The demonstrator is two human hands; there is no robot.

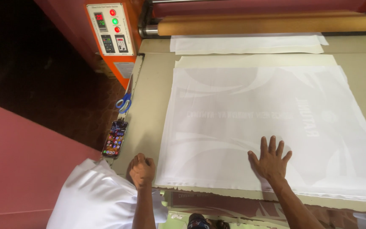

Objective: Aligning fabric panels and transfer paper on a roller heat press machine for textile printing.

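Observation:
A large white sheet with faint mirrored print lies flat on the beige machine table. My right hand rests palm down on the sheet near its front edge, fingers spread. My left hand is closed in a fist at the table's front left corner, just beside the sheet's left corner. It holds nothing that I can see. A cream underlay sheet shows beyond the white sheet's far edge.
A tan roller spans the back of the table, with another white sheet in front of it. An orange control panel stands at the back left. Blue scissors and a phone lie at the left edge. White fabric hangs at the lower left.

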